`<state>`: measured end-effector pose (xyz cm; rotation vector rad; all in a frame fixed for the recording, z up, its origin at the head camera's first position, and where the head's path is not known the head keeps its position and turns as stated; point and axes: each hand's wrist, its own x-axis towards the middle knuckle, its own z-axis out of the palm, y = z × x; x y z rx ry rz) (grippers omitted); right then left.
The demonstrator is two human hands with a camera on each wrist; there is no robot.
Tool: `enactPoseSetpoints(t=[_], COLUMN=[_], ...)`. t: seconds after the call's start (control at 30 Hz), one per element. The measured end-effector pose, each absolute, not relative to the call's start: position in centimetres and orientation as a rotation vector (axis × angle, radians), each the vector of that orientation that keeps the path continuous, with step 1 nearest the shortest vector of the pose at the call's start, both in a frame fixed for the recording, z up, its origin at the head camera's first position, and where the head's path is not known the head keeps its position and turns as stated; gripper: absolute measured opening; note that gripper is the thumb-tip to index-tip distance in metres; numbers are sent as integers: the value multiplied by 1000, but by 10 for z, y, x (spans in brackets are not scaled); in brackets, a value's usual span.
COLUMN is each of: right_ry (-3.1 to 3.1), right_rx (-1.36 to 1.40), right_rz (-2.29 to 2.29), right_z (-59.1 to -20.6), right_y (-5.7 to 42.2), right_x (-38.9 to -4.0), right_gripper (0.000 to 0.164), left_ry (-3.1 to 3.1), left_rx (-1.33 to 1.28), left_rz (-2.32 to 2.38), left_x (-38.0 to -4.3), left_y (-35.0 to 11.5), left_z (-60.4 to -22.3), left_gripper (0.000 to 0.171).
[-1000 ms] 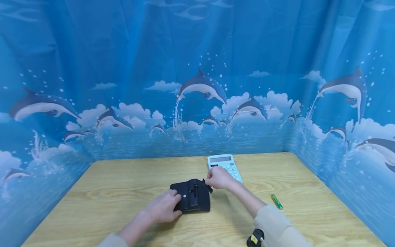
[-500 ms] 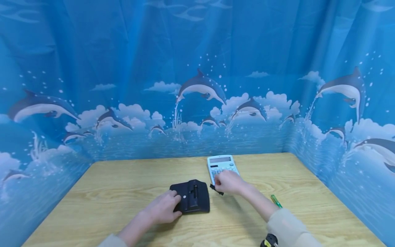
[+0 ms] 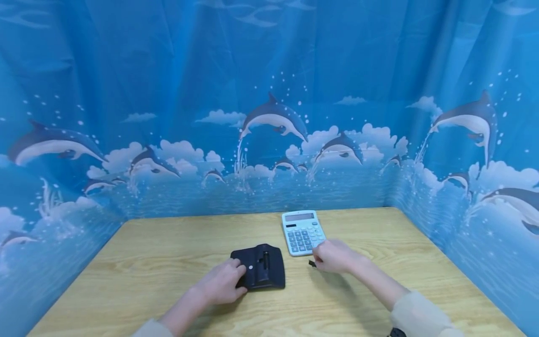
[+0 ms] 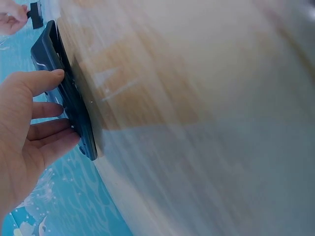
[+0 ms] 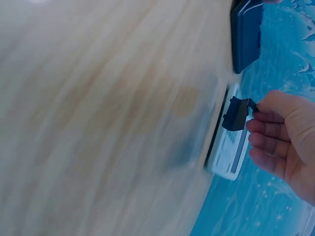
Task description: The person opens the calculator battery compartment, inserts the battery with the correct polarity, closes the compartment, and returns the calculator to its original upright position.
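A black flat device (image 3: 273,271) lies on the table with its back up, showing an uncovered battery compartment (image 3: 265,260) with a dark, cylinder-like shape inside. My left hand (image 3: 223,282) holds its left side, thumb at the near edge and fingers over the top; the left wrist view shows the same device (image 4: 74,93) from the side. Between thumb and forefinger, my right hand (image 3: 334,256) pinches a small black battery cover (image 5: 236,113) with a narrow tab. That hand is above the table, beside the near right corner of a light-blue calculator (image 3: 300,234).
The wooden table (image 3: 177,248) is bordered at the back and sides by a blue dolphin-print curtain (image 3: 189,93). The calculator lies behind and right of the black device. A dark wrist-worn piece (image 3: 396,332) shows by my right sleeve.
My right hand has moved right, away from the black device, taking the battery cover with it. More calculator keys show now. The green cylinder on the right is now hidden behind my right arm.
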<state>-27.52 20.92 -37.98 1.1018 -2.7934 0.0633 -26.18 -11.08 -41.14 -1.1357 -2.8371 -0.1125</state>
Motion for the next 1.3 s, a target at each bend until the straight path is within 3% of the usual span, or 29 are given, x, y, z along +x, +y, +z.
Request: enactPoseSetpoints(t=[0.43, 0.97, 1.3], right_ry=[-2884, -2837, -2781], right_rx=[1064, 1117, 1127], right_rz=[169, 38, -75], right_z=[-390, -394, -401], right_y=[238, 237, 235], right_x=[-266, -263, -258], right_gripper=[21, 30, 27], left_ry=[-2870, -2829, -2831], left_rx=[-1129, -1148, -1164], left_rz=[-101, -98, -122], left_x=[-261, -260, -261], left_y=[-110, -109, -111], left_z=[-411, -411, -410], left_gripper=[34, 33, 32])
